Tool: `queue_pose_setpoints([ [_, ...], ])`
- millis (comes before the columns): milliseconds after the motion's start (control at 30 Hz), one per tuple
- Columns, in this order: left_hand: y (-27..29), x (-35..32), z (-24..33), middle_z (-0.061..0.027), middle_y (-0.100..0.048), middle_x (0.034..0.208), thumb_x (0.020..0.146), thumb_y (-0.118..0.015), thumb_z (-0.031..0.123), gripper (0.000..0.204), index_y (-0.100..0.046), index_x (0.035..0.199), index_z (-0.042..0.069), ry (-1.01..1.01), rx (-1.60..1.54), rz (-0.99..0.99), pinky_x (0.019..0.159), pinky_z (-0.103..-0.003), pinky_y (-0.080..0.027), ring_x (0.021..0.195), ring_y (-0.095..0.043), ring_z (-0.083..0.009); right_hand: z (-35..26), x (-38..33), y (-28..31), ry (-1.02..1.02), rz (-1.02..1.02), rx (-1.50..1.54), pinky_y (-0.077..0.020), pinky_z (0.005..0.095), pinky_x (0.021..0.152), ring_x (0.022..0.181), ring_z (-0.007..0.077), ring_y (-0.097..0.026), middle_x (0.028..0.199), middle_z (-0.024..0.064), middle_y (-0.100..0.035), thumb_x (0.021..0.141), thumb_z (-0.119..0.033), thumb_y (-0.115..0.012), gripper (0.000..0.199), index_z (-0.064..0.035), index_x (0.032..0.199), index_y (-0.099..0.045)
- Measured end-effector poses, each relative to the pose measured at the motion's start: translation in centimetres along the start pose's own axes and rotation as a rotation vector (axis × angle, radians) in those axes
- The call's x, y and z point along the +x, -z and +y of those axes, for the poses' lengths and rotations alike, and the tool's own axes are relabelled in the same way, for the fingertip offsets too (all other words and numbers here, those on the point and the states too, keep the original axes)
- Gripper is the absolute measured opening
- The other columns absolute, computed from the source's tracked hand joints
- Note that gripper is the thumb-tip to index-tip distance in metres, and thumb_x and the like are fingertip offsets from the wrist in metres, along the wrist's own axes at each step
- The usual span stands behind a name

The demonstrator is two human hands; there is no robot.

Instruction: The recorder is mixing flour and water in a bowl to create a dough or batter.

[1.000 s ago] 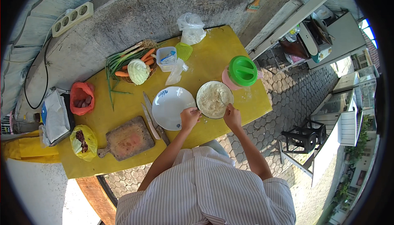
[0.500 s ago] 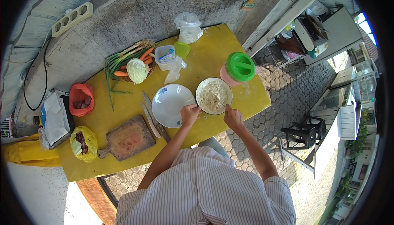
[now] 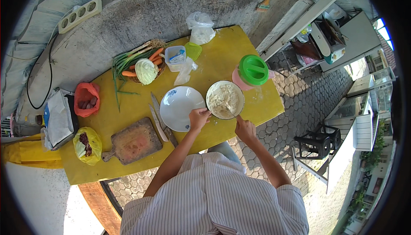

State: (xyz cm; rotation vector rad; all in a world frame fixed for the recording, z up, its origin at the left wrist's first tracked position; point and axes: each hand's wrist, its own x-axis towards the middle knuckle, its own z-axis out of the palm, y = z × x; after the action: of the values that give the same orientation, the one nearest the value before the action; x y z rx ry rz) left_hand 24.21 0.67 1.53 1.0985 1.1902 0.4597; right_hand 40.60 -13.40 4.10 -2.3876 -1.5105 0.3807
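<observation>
- While the right hand (image 3: pixel 245 129) closes around the handle of a spoon (image 3: pixel 231 113), the spoon's other end is sunk in the pale flour (image 3: pixel 222 97).
- That flour sits in a round white bowl (image 3: pixel 242 103) with a dark rim, near the front edge of the yellow table (image 3: pixel 218 65).
- At the bowl's lower left edge is the left hand (image 3: pixel 199 119), its fingers curled; whether they pinch the rim, I cannot tell.
- Just left of the bowl lies a white plate (image 3: pixel 181 105) with blue flowers.
- Behind the bowl, to its right, stands a pink jug (image 3: pixel 239 82) with a green lid (image 3: pixel 253 69).
- Two knives (image 3: pixel 158 124) lie between the plate and a worn cutting board (image 3: pixel 135 140).
- Farther back are a cabbage (image 3: pixel 146 71), carrots (image 3: pixel 128 73), green onions (image 3: pixel 138 53) and a clear plastic tub (image 3: pixel 175 66).
- At the table's left side sit a red bag (image 3: pixel 87 113) and a yellow bag (image 3: pixel 95 157).
</observation>
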Motion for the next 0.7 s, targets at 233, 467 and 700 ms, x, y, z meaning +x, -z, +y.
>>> queue_pose_setpoints([
  [233,-0.9,0.1,-0.8,-0.0138,-0.068,0.085,0.078,-0.066,0.009,0.026,-0.064,0.099,-0.006,-0.014,-0.003,0.074,0.056,-0.028,-0.057,0.072,-0.068,-0.0181,1.1,6.1,1.9,0.29,-0.111,-0.174,-0.0475,0.0467,0.053,0.06,0.0364,-0.06,0.063,0.0191,-0.058,0.076,-0.005,-0.054,0.018,-0.0075,0.094,-0.053],
  [467,-2.8,-0.6,-1.1,-0.0142,-0.066,0.082,0.081,-0.054,0.005,0.022,-0.063,0.096,-0.008,-0.027,-0.041,0.209,0.057,-0.03,-0.059,0.073,-0.068,-0.0213,1.9,11.9,6.9,0.907,-0.129,-0.578,-0.048,0.0343,0.052,0.061,0.0236,-0.061,0.071,0.0077,-0.057,0.072,-0.007,-0.057,0.019,-0.0034,0.09,-0.053],
  [700,-6.3,-1.3,-1.9,-0.0171,-0.062,0.066,0.087,-0.047,0.008,0.024,-0.058,0.077,-0.011,0.044,-0.152,0.33,0.044,-0.03,-0.056,0.055,-0.066,-0.0227,2.1,15.6,5.8,1.118,-0.118,-0.795,-0.0483,0.0331,0.054,0.07,0.023,-0.061,0.072,0.0116,-0.056,0.066,-0.006,-0.061,0.012,-0.002,0.077,-0.06],
])
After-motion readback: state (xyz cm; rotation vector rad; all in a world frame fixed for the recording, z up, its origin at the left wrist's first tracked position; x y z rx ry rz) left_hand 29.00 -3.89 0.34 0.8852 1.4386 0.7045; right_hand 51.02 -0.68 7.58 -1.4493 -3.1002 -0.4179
